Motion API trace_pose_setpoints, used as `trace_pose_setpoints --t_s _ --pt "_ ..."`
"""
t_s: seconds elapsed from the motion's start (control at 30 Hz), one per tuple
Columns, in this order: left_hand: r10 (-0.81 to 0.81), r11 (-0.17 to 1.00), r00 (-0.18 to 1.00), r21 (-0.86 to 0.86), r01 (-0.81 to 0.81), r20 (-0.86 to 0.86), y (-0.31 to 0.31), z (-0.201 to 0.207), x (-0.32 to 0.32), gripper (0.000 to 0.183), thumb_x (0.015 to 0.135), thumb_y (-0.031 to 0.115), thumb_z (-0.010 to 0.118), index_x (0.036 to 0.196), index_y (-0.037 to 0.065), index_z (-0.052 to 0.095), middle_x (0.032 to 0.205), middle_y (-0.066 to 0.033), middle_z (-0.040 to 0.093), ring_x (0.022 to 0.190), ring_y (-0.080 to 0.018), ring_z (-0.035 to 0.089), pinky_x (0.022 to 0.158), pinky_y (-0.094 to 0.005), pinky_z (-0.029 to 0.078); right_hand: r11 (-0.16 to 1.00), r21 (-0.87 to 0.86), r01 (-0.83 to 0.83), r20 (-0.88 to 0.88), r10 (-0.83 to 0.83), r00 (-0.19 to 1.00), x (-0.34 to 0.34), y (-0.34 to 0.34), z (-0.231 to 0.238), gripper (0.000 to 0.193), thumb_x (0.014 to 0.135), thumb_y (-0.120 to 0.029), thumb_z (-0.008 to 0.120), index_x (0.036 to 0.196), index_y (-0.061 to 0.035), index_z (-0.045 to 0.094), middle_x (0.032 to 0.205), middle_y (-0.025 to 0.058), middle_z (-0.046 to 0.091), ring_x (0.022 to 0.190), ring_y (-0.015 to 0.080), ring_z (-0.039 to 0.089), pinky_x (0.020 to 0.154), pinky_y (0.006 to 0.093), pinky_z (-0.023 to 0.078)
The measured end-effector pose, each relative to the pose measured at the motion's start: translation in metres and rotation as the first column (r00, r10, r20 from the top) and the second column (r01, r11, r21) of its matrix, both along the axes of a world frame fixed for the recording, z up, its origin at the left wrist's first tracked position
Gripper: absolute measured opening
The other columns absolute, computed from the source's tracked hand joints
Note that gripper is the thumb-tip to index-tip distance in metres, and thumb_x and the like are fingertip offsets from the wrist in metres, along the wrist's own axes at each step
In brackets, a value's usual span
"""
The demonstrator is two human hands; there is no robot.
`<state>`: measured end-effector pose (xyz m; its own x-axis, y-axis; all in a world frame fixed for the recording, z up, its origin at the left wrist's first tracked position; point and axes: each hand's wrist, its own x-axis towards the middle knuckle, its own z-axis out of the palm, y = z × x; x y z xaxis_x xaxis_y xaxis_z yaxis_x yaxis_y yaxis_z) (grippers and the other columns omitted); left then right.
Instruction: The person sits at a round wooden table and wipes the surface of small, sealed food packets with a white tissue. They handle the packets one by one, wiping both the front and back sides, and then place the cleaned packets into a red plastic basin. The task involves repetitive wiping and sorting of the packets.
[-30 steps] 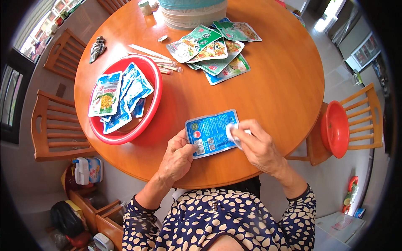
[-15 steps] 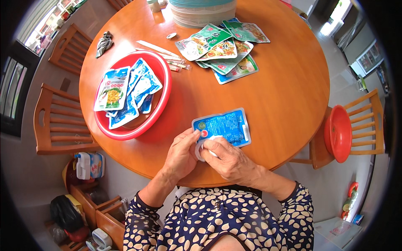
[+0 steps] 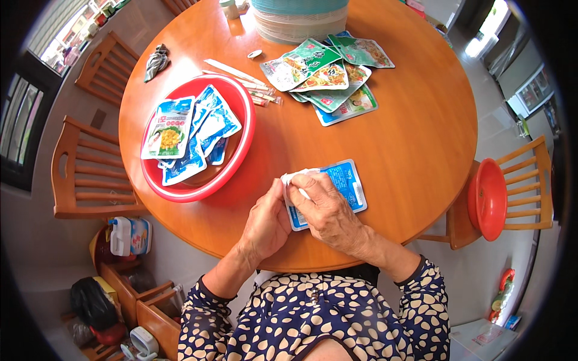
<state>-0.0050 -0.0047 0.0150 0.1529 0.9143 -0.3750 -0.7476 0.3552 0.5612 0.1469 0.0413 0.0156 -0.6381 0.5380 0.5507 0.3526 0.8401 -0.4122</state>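
A flat blue food pouch [image 3: 342,182] with a silver rim lies on the table in front of me, its left part covered by my hands. My left hand [image 3: 265,219] is closed at the pouch's left edge, thumb and fingertips at its upper left corner. Bunched in the fingers of my right hand [image 3: 328,213] is a crumpled white cloth or tissue [image 3: 296,175], pressed against the pouch near that corner. To the left stands a red basin [image 3: 244,144] with several blue and white pouches [image 3: 208,129] piled in it.
Green and white food pouches [image 3: 328,78] lie spread at the far side, before a round white and blue container [image 3: 301,21]. Wrapped chopsticks [image 3: 241,78], a small lid [image 3: 254,54] and a dark crumpled cloth [image 3: 157,62] lie behind the basin. Another red basin [image 3: 489,198] rests on a chair at right.
My right hand has shifted the white cloth up from the pouch's lower left to its upper left corner. My left fingertips have moved up slightly too. The view has shifted a little.
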Motion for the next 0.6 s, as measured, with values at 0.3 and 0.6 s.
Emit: trace_pose_setpoints --t_s 0.3,0.6 --pt "-0.068 0.996 0.998 0.059 0.068 0.000 -0.002 -0.020 -0.010 0.036 0.107 0.027 0.046 0.123 -0.004 0.058 0.120 -0.0148 0.066 0.110 -0.0232 0.066 0.098 -0.0370 0.053 0.966 -0.128 -0.224 0.021 0.229 0.973 0.032 -0.014 0.006 0.029 0.083 -0.001 0.063 0.111 0.0077 0.064 0.116 0.0154 0.061 0.110 0.0313 0.057 0.095 0.0395 0.052" --pt "-0.001 0.998 0.979 0.066 0.015 -0.204 -0.001 -0.011 0.003 0.029 0.104 0.016 0.052 0.123 -0.005 0.056 0.118 -0.0117 0.066 0.108 -0.0176 0.065 0.098 -0.0349 0.054 0.992 -0.014 0.127 0.080 -0.126 0.989 0.039 0.009 0.003 0.031 0.082 0.000 0.065 0.113 0.0071 0.064 0.117 0.0160 0.059 0.109 0.0315 0.059 0.093 0.0398 0.054"
